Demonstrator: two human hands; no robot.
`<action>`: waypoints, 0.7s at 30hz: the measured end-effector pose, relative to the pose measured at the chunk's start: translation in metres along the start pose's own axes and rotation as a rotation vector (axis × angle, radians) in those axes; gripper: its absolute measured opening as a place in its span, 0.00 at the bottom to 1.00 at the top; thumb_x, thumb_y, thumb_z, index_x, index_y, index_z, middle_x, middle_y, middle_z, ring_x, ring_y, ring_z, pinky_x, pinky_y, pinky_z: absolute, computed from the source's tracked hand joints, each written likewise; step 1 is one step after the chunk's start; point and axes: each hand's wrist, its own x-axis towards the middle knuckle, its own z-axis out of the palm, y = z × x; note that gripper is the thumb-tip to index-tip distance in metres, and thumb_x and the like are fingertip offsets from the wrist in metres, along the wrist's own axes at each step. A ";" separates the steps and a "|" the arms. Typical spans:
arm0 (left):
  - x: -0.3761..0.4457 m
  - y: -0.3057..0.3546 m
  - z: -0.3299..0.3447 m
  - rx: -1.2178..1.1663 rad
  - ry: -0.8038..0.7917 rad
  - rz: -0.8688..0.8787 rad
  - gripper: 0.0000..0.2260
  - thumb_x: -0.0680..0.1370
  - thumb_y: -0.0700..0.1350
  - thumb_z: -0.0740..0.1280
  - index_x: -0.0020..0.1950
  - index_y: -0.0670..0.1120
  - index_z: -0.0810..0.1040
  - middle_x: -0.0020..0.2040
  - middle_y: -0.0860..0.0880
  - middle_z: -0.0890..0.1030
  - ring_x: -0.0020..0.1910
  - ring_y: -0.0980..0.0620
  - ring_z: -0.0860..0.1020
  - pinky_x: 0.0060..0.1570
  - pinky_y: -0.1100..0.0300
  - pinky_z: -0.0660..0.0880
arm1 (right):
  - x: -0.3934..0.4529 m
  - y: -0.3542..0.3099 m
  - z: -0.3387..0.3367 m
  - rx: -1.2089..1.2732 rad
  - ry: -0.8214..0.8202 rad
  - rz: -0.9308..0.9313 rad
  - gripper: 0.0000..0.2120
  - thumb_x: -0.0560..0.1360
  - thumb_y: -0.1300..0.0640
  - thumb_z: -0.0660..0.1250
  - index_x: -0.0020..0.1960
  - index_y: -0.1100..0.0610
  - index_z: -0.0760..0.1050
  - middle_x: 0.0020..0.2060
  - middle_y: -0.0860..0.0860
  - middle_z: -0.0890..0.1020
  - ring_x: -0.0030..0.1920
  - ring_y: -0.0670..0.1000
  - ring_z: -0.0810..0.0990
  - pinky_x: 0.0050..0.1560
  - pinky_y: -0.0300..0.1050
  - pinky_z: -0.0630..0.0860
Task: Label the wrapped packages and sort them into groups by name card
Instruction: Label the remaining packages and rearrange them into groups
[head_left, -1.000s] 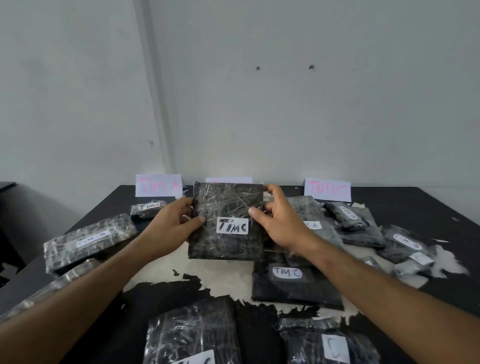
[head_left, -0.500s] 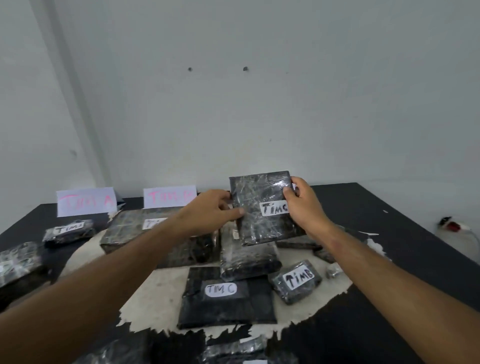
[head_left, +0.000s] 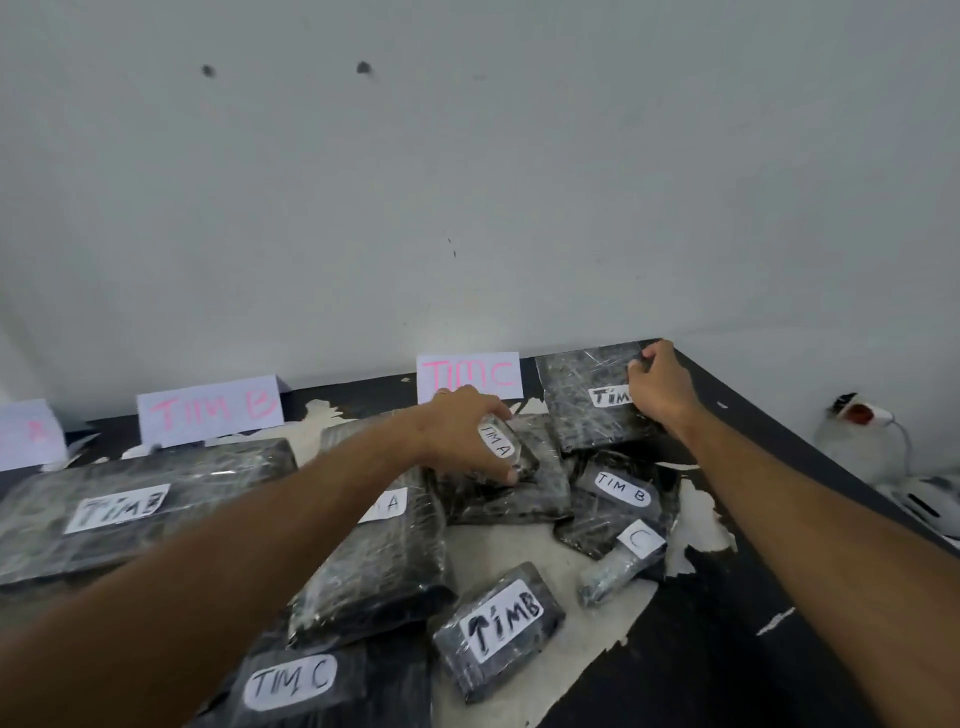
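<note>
Sorting step in hand. Right hand (head_left: 662, 392) pinches the far right edge of a flat black plastic-wrapped package with a white "TIM" label (head_left: 589, 400), last letter hidden by the hand. It lies at 1 o'clock, just right of the white name card lettered "TIM C" in pink (head_left: 469, 375), in the bench's far right corner. Judgement: it's being placed in the C group.

Left hand (head_left: 470, 431) has fingers curled over a small wrapped package labelled "TIM A" (head_left: 506, 449) on top of the 12 o'clock pile. Likely next pick: lift it clear and carry it toward 10 o'clock, past the white card lettered "TIM B" in pink (head_left: 210, 413), to the partly cut-off card at the left edge (head_left: 28, 436).

Room: black bench with peeled white patches (head_left: 737, 597); its right edge runs diagonally from 1 to 4 o'clock, close to the C package, so slide-off risk there. Centre crowded with mixed packages, overlapping. Bare bench along the right side at 3–5 o'clock.
</note>
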 end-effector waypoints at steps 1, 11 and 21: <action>0.006 -0.002 0.004 0.039 -0.029 -0.016 0.41 0.67 0.63 0.79 0.76 0.57 0.68 0.70 0.48 0.70 0.68 0.45 0.68 0.68 0.48 0.70 | 0.007 0.006 0.002 -0.015 -0.006 0.002 0.10 0.84 0.51 0.58 0.63 0.53 0.65 0.43 0.49 0.76 0.39 0.48 0.77 0.32 0.42 0.67; 0.035 -0.021 0.024 0.049 -0.065 -0.021 0.52 0.59 0.72 0.79 0.78 0.60 0.61 0.71 0.51 0.68 0.69 0.46 0.67 0.66 0.48 0.67 | 0.030 0.019 0.025 -0.360 -0.062 -0.121 0.24 0.80 0.40 0.63 0.65 0.58 0.74 0.59 0.60 0.78 0.61 0.62 0.77 0.59 0.56 0.76; 0.025 -0.009 0.025 0.035 -0.019 0.002 0.51 0.62 0.71 0.78 0.79 0.56 0.61 0.72 0.50 0.68 0.70 0.46 0.69 0.66 0.49 0.70 | -0.034 -0.012 0.002 -0.391 -0.142 -0.288 0.12 0.78 0.45 0.71 0.51 0.54 0.81 0.50 0.52 0.84 0.49 0.52 0.82 0.52 0.53 0.81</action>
